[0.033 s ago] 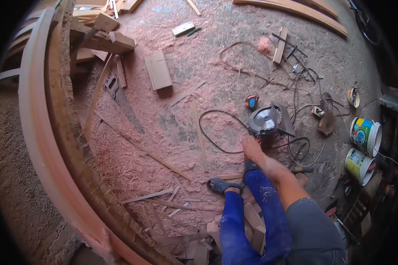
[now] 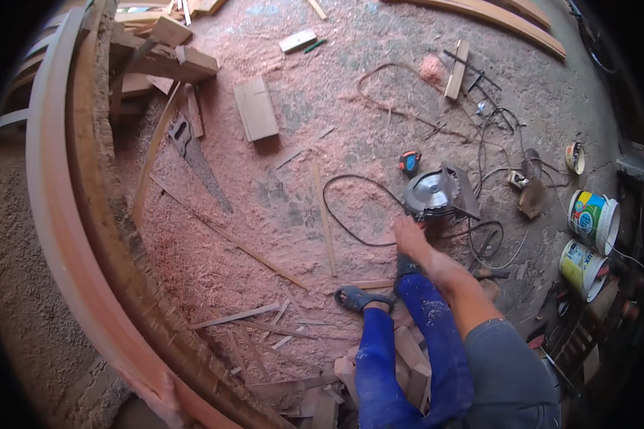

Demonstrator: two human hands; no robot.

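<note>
At the right of centre, a circular saw (image 2: 436,191) lies on the floor with its toothed round blade facing up. My right hand (image 2: 410,234) reaches down past my knee and is closed at the saw's near side, by its handle; the fingertips are partly hidden. A long curved wooden plank (image 2: 57,207) sweeps down the left side beside a rough-edged timber. Low on this plank, my left hand (image 2: 169,402) grips its edge, with some fingers out of sight beneath. A black cord (image 2: 343,182) loops away from the saw.
A tape measure (image 2: 409,162) lies just beyond the saw. A handsaw (image 2: 200,164) and a wood block (image 2: 256,109) rest among pink shavings. Paint buckets (image 2: 585,268) stand at the right, near tangled cables (image 2: 483,154). Thin offcuts (image 2: 240,316) are scattered by my sandalled foot (image 2: 363,299).
The whole view has shifted very slightly. My left hand's visible finger or thumb sits a little differently on the plank edge; my right hand stays at the saw.
</note>
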